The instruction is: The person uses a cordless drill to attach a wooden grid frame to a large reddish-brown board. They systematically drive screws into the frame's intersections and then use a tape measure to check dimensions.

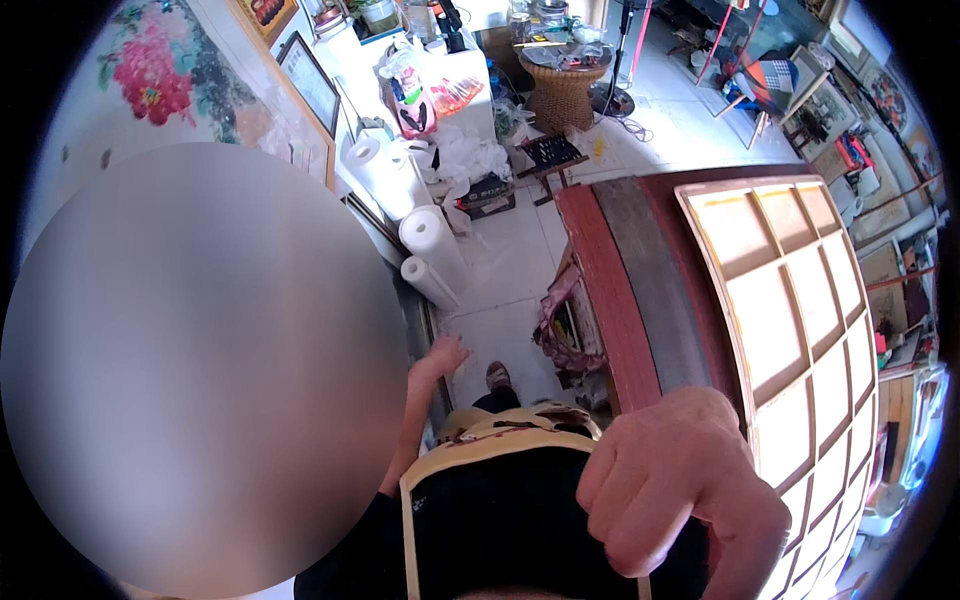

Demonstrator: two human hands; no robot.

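My right hand (pixel 672 482) is raised close in front of my body, beside the wooden-framed panel (pixel 790 315). Its fingers are curled into a fist, and anything inside it is hidden. Lower and farther off, my left hand (pixel 446 357) hangs by my left side near the white rolls. Its fingers look loosely bent and slightly apart, with no object seen in them. I wear a black top and a yellow apron (pixel 500 449). A large round blur hides most of the left side.
A dark red table (pixel 615 290) with a grey strip bears the gridded panel on my right. White rolls (pixel 434 240) stand along the left wall. Ahead are a low black stool (pixel 552 153), plastic bags (pixel 470 155) and a wicker table (pixel 562 95). A fabric-lined basket (pixel 568 325) sits beside the red table.
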